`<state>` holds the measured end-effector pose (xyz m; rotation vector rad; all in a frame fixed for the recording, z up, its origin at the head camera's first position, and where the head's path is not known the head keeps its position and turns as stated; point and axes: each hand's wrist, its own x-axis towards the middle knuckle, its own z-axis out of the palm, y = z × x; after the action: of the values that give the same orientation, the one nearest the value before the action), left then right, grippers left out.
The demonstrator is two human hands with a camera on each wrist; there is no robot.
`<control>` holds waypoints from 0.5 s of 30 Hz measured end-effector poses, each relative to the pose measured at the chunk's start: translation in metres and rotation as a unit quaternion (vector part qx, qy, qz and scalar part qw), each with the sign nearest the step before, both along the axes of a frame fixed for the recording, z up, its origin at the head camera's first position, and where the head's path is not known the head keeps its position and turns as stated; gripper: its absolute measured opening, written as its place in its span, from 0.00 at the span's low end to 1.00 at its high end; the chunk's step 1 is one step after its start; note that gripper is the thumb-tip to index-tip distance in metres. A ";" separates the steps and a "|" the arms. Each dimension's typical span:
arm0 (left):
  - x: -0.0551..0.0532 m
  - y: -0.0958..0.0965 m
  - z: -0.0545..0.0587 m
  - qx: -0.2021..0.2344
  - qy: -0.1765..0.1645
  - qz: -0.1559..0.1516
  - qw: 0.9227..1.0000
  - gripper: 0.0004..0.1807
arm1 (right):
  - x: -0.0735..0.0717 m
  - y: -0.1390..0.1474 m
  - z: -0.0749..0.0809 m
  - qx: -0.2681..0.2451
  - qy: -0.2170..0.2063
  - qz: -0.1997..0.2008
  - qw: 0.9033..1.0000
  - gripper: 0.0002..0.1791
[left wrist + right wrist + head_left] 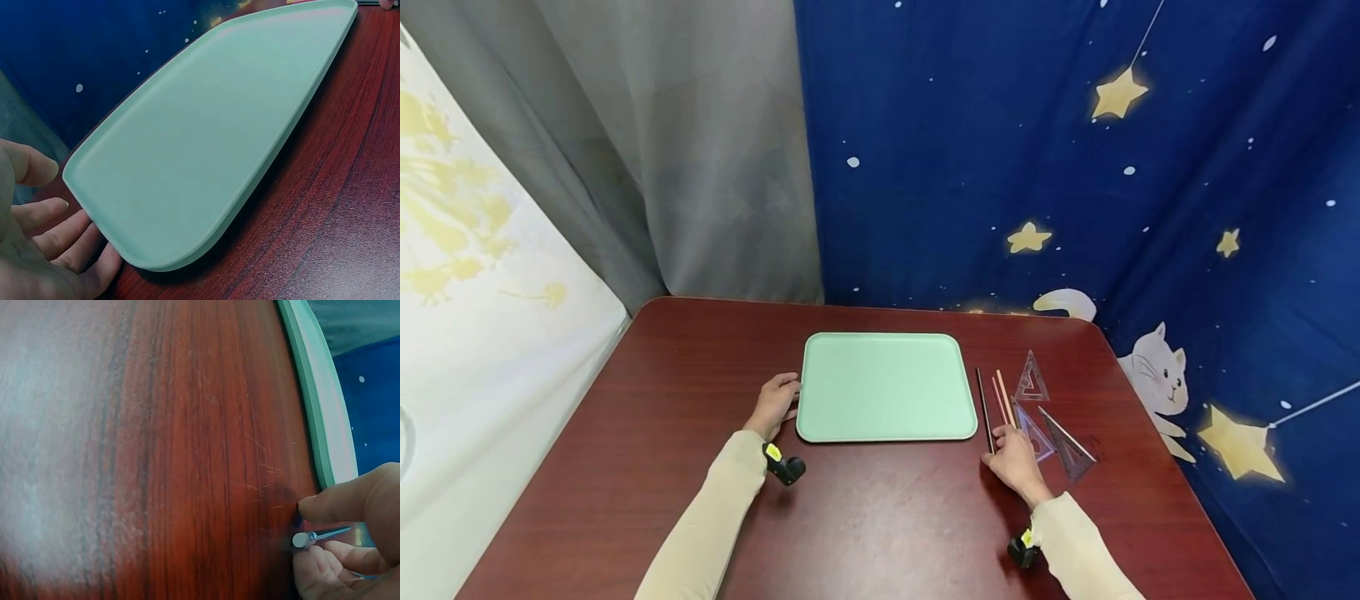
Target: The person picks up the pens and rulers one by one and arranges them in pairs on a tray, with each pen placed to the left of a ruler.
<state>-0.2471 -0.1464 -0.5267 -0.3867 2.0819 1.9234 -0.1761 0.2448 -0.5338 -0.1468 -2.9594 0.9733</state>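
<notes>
A pale green tray [886,387] lies on the dark red table. My left hand [772,406] is at its left edge; in the left wrist view, the fingertips [78,222] reach the rim while the thumb is raised apart from it. To the right of the tray, a slim dark pencil [982,398] lies lengthwise. My right hand [1017,460] is at its near end, thumb on one side and fingers on the other. The right wrist view shows the pencil's whitish round end [301,540] against the fingers, with a small gap below the thumb [319,505].
Two light-coloured sticks [1005,396] lie just beyond the right hand. Three clear set squares are spread to the right: one at the back [1032,383], a bluish one [1034,432] beside the hand, and a darker one [1067,448] farther right. Curtains stand behind the table [880,517].
</notes>
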 end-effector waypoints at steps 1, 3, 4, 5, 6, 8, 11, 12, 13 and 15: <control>0.000 0.000 0.000 -0.001 0.001 -0.001 1.000 0.28 | -0.001 0.000 0.000 0.000 0.000 0.000 1.000 0.22; 0.000 0.000 0.001 -0.003 0.000 -0.001 1.000 0.28 | -0.001 0.002 -0.001 0.000 -0.003 -0.003 1.000 0.20; 0.000 -0.001 0.001 -0.003 0.001 -0.002 1.000 0.28 | -0.002 0.002 -0.001 0.000 -0.004 -0.004 1.000 0.19; 0.000 -0.001 0.001 -0.003 0.000 -0.001 1.000 0.29 | -0.002 0.003 -0.002 0.001 -0.006 -0.005 1.000 0.18; 0.001 -0.001 0.000 -0.003 0.001 0.000 1.000 0.28 | -0.002 0.003 -0.002 0.000 -0.011 -0.006 1.000 0.18; 0.000 -0.001 -0.001 -0.001 -0.001 0.001 1.000 0.28 | -0.002 0.004 -0.002 -0.007 -0.018 -0.009 1.000 0.17; -0.001 0.000 -0.001 0.002 -0.002 0.002 1.000 0.27 | -0.002 0.005 0.001 -0.029 -0.033 -0.017 0.999 0.16; -0.001 -0.001 -0.002 0.001 -0.003 0.002 1.000 0.27 | -0.002 0.005 0.002 -0.042 -0.039 -0.022 0.998 0.16; -0.001 -0.001 -0.002 0.001 -0.004 0.002 1.000 0.27 | -0.002 0.005 0.002 -0.052 -0.041 -0.027 0.997 0.16; 0.000 -0.001 -0.003 -0.008 0.001 0.001 1.000 0.27 | -0.003 0.005 0.002 -0.077 -0.049 -0.037 0.995 0.16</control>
<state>-0.2469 -0.1473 -0.5299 -0.3905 2.0998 1.9098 -0.1787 0.2503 -0.5321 -0.3142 -2.9376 1.2187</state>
